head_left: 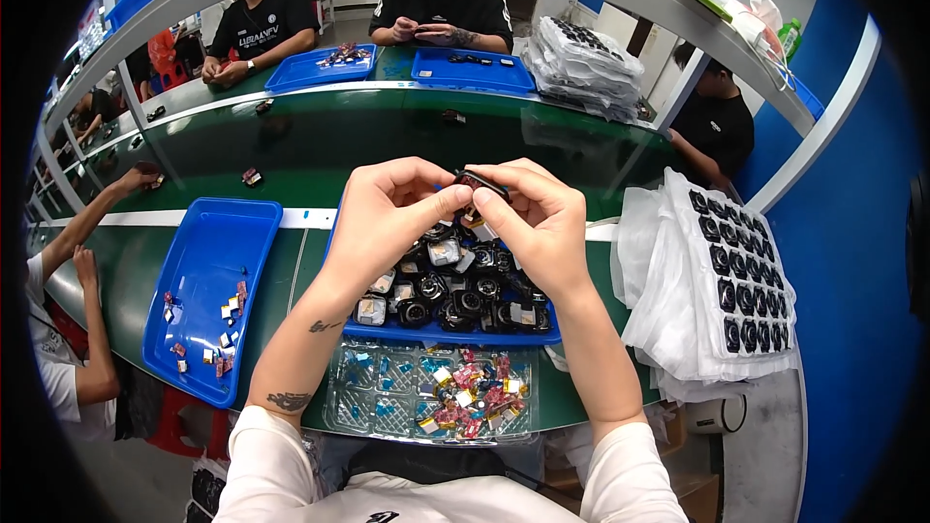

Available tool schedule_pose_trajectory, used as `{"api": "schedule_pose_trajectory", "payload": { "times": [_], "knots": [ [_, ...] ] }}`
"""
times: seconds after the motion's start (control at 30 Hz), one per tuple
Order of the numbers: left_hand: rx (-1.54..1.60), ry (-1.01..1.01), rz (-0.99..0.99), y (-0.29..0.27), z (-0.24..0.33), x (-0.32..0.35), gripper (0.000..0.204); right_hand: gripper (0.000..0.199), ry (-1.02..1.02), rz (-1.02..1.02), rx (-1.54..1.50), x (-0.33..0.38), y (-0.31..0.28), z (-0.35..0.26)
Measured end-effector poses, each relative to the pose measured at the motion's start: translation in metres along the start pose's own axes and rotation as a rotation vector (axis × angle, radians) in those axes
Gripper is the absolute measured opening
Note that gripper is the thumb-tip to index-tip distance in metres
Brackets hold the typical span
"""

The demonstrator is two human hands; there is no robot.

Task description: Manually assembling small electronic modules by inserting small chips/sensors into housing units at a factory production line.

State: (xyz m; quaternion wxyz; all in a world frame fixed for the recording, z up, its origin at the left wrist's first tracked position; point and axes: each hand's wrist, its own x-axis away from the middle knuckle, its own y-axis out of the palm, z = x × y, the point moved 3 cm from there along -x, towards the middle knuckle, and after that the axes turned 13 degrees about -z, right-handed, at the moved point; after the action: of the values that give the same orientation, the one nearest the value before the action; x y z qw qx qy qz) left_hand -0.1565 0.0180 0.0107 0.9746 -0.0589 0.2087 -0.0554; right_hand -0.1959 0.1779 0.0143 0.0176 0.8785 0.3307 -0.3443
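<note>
Between my hands, above the heap, is a small black watch case. Fingers and thumb of my left hand pinch its left side. My right hand grips its right side, thumb on the near edge. A bit of red and pale parts shows just under the thumbs; whether it belongs to the case I cannot tell. Below lies a blue tray heaped with black watch cases, some showing silvery or pale insides. Nearer me, a clear compartment tray holds small red circuit boards with batteries and blue bits.
Left stands a blue tray with a few boards. White sheet trays of black cases are stacked at right. A green conveyor belt crosses ahead, carrying scattered parts. Co-workers sit beyond it and at left; a metal frame arches overhead.
</note>
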Motion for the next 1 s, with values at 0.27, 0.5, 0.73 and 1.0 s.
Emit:
{"api": "schedule_pose_trajectory", "payload": {
  "times": [0.27,0.5,0.73,1.0],
  "knots": [
    [-0.467,-0.239,0.159,-0.061,-0.060,-0.075,0.030,0.025,0.040,0.112,0.245,0.003,-0.027,-0.021],
    [-0.986,-0.874,0.034,-0.105,-0.184,-0.108,0.052,0.014,-0.068,0.067,0.328,0.005,-0.028,-0.036],
    [-1.040,-0.402,-0.024,-0.073,-0.122,-0.091,0.035,0.014,-0.109,0.030,0.379,0.004,-0.029,-0.028],
    [-0.831,-0.207,-0.769,0.045,-0.022,0.075,0.020,0.017,-0.158,0.038,0.413,0.006,-0.015,-0.045]
  ]
}}
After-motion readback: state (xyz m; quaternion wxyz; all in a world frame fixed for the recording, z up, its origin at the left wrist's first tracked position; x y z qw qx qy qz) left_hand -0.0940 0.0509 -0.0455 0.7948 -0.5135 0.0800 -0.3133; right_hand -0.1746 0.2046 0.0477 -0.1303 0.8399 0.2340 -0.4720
